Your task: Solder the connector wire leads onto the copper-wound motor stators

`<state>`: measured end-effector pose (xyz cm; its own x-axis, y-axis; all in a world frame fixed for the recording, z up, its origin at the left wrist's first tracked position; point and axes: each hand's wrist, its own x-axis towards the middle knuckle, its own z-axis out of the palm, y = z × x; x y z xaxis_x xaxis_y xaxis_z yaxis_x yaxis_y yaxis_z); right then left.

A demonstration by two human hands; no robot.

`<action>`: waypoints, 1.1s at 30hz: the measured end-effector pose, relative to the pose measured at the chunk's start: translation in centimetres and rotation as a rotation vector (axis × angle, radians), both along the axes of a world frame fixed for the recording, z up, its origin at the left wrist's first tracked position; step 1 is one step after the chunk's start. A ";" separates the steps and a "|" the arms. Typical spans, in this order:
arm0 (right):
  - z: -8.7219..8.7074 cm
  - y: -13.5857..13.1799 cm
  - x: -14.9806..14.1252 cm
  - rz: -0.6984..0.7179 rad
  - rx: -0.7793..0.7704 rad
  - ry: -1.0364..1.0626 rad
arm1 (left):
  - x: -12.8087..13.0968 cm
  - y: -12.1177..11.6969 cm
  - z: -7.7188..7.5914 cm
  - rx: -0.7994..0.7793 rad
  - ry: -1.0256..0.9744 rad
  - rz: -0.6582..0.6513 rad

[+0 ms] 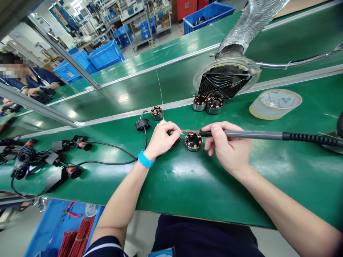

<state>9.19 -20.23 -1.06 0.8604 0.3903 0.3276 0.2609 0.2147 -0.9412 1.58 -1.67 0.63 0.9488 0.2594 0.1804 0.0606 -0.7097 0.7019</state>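
My right hand (227,146) is closed around the grey handle of a soldering iron (249,134), whose tip points left, just above a motor stator (193,142) with copper windings. My left hand (165,137), with a blue wristband, is pinched shut left of that stator. A thin strand of solder wire (158,76) hangs from above and runs down into this hand. Fine wire ends show at its fingertips, close to the iron's tip. Beneath the fingers sits a black part (176,142), mostly hidden.
Behind my left hand stand a stator (157,112) and a black round housing (143,124) with a cable. Two stators (199,102) sit by the fume extractor fan (222,85). A tape roll (276,103) lies right; cabled black parts (56,157) lie left. A co-worker (29,76) sits far left.
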 end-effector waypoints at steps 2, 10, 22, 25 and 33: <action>0.2 0.1 0.0 -0.005 0.000 0.012 | 0.0 0.0 -0.1 -0.005 -0.010 0.000; 0.3 0.1 -0.1 -0.049 0.020 0.050 | -0.1 0.0 0.0 -0.018 -0.013 0.001; 0.7 -0.1 -0.2 -0.118 0.022 0.031 | -0.1 0.1 -0.2 -0.041 -0.036 -0.003; 0.6 0.0 -0.2 -0.116 0.028 0.018 | -0.1 0.0 -0.2 -0.052 -0.045 -0.005; 0.5 0.0 -0.2 -0.143 0.023 -0.001 | -0.1 0.0 -0.2 -0.068 -0.050 0.000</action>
